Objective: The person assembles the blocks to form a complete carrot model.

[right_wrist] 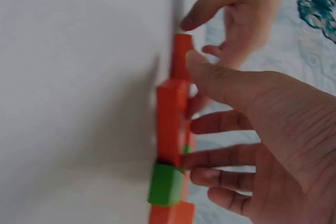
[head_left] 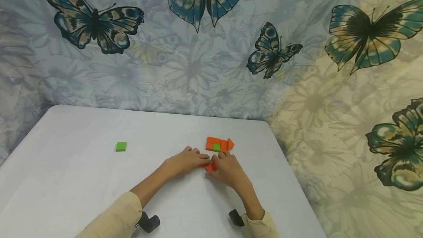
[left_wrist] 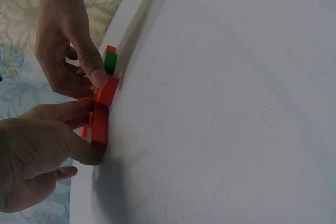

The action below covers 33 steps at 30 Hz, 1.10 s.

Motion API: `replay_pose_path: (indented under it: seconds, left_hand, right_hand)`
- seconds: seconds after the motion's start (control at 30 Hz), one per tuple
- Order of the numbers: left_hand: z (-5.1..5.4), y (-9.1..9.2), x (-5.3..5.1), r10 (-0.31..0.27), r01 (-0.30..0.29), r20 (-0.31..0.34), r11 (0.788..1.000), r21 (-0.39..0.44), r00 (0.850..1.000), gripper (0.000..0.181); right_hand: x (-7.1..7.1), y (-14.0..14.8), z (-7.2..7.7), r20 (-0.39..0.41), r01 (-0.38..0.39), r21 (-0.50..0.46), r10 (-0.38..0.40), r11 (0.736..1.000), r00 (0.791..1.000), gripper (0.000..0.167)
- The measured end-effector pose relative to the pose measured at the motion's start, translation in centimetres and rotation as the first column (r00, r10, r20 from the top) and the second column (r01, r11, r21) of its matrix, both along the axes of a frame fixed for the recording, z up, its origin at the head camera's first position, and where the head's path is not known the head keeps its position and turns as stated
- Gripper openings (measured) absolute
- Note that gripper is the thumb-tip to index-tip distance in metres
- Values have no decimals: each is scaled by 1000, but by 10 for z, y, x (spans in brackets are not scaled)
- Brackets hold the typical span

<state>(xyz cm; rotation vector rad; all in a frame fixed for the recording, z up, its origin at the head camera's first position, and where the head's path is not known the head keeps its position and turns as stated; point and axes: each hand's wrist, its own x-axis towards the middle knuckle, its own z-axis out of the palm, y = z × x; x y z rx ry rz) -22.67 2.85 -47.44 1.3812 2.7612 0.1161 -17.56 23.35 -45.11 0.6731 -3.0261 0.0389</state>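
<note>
Near the middle of the white table (head_left: 165, 127), both hands meet at small orange blocks (head_left: 211, 166). The left hand (head_left: 188, 160) (left_wrist: 37, 156) pinches an orange block (left_wrist: 100, 129) between thumb and fingers. From the other side, the right hand (head_left: 228, 167) (right_wrist: 278, 129) grips the adjoining orange block (left_wrist: 108, 91), its thumb against it and its other fingers curled behind. A green block (right_wrist: 166, 184) stands in line with the orange blocks in the right wrist view. Just beyond the hands lies a flat group of orange blocks (head_left: 214, 140) around a green one (head_left: 216, 147), with a triangle (head_left: 230, 144) at its right end.
A lone green block (head_left: 121, 146) lies on the left part of the table. Butterfly-patterned cloth (head_left: 198, 65) hangs behind the table's far edge and along its right side. Dark wrist devices (head_left: 149, 223) show near both sleeves.
</note>
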Motion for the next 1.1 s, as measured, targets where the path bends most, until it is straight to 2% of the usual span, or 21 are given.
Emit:
replay_pose_path:
  seconds: [0.07, 0.23, 0.3, 0.4, 0.53, 0.63, 0.83, 0.97, 1.1]
  left_hand:
    - [1, -2, -1, 7, -7, 1, 999, -34, 1000, 54]
    - [4, -10, -5, 47, -49, -59, 998, -28, 997, 49]
    - [5, -16, -6, 72, -73, -81, 997, -11, 994, 45]
    - [8, -29, -4, 120, -116, -72, 992, 52, 990, 43]
    - [16, -47, 6, 154, -144, -54, 977, 158, 987, 46]
    - [21, -62, 15, 158, -142, -66, 970, 196, 985, 48]
    - [25, -95, 35, 212, -202, -21, 954, 222, 977, 51]
    - [23, -114, 46, 236, -240, 46, 943, 231, 971, 51]
    - [15, -129, 55, 266, -290, 132, 931, 220, 955, 54]
  right_hand:
    - [-1, -4, -4, -7, 3, 30, -3, 1000, 1000, 41]
    - [-8, -7, -8, 13, 21, 8, -21, 1000, 1000, 40]
    - [-12, -7, -7, 31, 11, -20, -11, 1000, 999, 39]
    - [-16, -8, -2, 50, -36, -85, 40, 996, 998, 41]
    - [-18, -11, 12, 86, -115, -201, 134, 973, 987, 42]
    - [-19, -14, 20, 105, -189, -237, 219, 953, 970, 41]
    - [-22, -33, 25, 65, -374, -190, 391, 908, 918, 46]
    - [-23, -49, 20, 121, -400, -155, 419, 903, 900, 49]
    - [-23, -66, 8, 193, -413, -114, 428, 903, 883, 50]
